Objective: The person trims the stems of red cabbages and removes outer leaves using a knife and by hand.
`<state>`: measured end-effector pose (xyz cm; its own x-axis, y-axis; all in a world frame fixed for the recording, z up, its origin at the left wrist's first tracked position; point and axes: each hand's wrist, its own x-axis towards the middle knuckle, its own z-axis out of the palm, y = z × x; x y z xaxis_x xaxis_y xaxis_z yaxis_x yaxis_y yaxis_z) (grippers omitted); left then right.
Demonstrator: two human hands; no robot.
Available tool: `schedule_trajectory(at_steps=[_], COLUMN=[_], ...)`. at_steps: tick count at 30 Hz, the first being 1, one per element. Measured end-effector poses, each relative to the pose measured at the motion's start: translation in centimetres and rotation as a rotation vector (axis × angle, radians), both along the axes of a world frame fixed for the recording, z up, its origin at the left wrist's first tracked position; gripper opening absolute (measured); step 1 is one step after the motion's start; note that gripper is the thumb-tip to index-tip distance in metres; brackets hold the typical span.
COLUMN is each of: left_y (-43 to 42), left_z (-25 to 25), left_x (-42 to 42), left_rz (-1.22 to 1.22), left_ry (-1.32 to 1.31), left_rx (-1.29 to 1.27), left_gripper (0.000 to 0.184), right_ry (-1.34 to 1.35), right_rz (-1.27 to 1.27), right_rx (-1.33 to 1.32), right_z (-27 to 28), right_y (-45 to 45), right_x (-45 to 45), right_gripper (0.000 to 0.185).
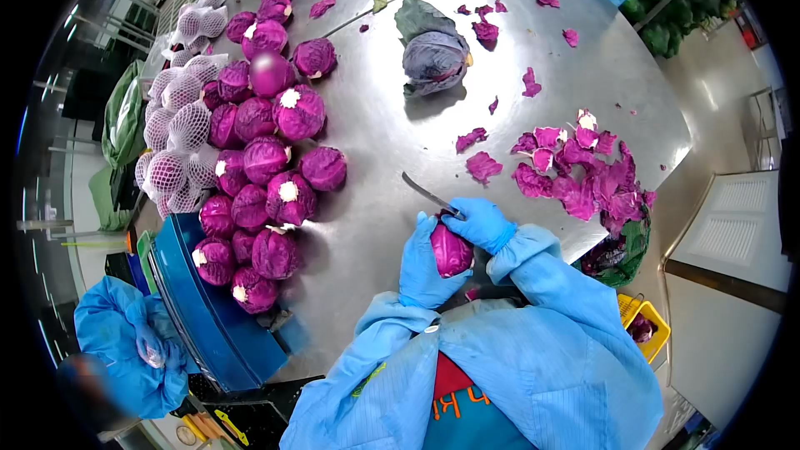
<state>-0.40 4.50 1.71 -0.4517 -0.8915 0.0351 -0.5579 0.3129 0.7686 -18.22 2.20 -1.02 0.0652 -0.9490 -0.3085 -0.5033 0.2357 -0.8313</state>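
Near the front edge of the steel table, my left hand (pixel 421 265) in a blue glove is wrapped round a red cabbage (pixel 451 252), holding it from the left and below. My right hand (pixel 481 223), also gloved, grips a knife (pixel 423 190) at the cabbage's upper side. The knife's thin curved blade points up and left, away from the cabbage. My right fingers hide most of its handle. Farther up the table lies a darker cabbage (pixel 435 61) with its outer leaves on. A heap of purple leaf trimmings (pixel 583 168) lies to the right of my hands.
Several trimmed red cabbages (pixel 265 158) crowd the table's left side. Beyond them are cabbages in white mesh sleeves (pixel 179 121). A blue bin (pixel 208 308) stands at lower left, beside a person in blue (pixel 125 342). A yellow basket (pixel 650 327) and green net bag (pixel 635 250) are at right.
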Motion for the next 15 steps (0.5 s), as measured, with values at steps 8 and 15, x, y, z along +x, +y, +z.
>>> schedule_trajectory(at_steps=[8, 15], left_y=[0.1, 0.4], left_z=[0.8, 1.0], left_x=[0.3, 2.1], left_rz=[-0.165, 0.015], left_ry=[-0.029, 0.036], left_rx=[-0.075, 0.035], left_gripper=[0.086, 0.094], right_ry=[0.113, 0.337], right_rz=[-0.262, -0.561], right_rx=[-0.064, -0.206], right_z=[-2.3, -7.0], right_y=[3.5, 6.3], right_x=[-1.2, -7.4], right_gripper=[0.028, 0.027])
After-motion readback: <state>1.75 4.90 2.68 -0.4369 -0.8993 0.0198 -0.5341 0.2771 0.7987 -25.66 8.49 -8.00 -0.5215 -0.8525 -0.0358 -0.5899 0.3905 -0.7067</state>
